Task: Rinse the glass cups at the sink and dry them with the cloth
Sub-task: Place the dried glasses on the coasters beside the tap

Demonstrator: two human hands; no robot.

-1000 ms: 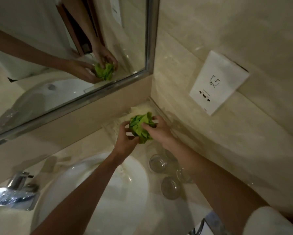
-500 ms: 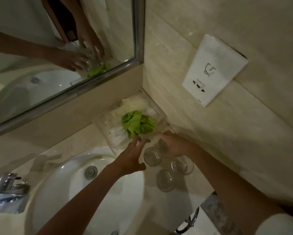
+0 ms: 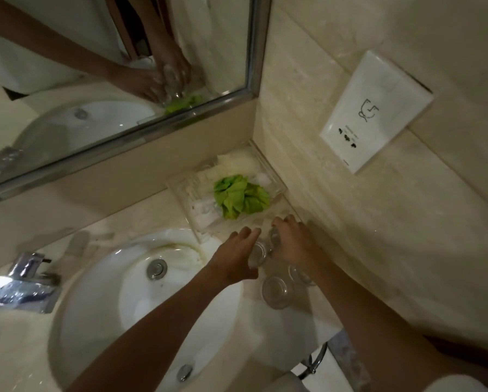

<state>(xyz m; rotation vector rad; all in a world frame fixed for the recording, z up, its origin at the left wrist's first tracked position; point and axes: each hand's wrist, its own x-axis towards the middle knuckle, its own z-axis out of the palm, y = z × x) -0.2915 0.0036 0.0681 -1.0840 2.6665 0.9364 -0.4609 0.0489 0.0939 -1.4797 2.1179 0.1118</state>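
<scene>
Several clear glass cups stand on the counter right of the white sink (image 3: 101, 321). My left hand (image 3: 235, 257) wraps around one glass cup (image 3: 258, 252). Just beyond it, my right hand (image 3: 295, 241) grips a second glass cup (image 3: 275, 238) from above. Two more stand closer to me: one cup (image 3: 276, 292) in the open and another cup (image 3: 300, 275) half hidden under my right forearm. The crumpled green cloth (image 3: 241, 197) lies in a clear tray (image 3: 180, 186) in the corner, beyond both hands.
A chrome faucet (image 3: 25, 284) sits at the sink's left. The mirror (image 3: 110, 66) runs along the back wall, and a white wall plate (image 3: 375, 108) is on the right wall. White packets lie in the tray. A chrome ring (image 3: 313, 360) hangs below the counter edge.
Both hands put the green cloth down in the tray, then dropped toward the cups. They now close on two of the cups.
</scene>
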